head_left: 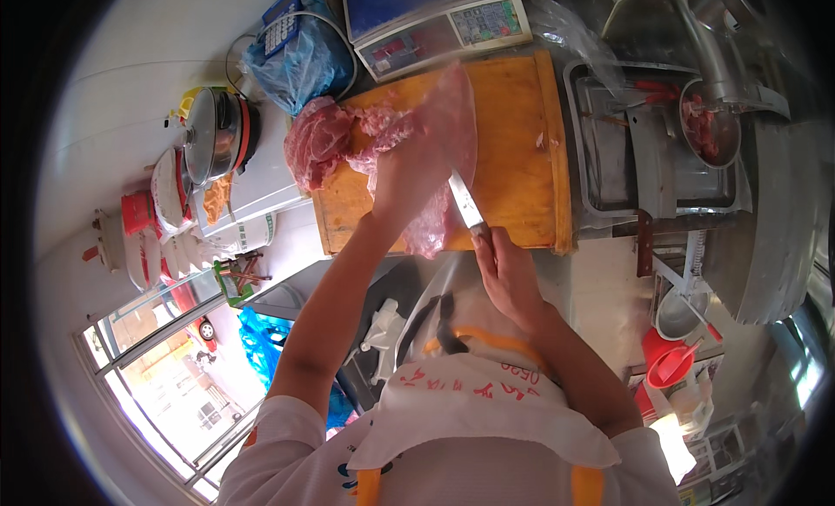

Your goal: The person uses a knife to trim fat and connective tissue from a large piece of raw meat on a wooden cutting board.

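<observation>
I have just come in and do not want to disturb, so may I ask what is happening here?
A person is working on raw meat at a wooden board. The right hand grips a knife, its tip at the edge of a large meat piece. The left hand, blurred, is over that piece; its exact grip cannot be told. Another lump of meat lies at the board's left end, and a scale stands beyond the board.
</observation>
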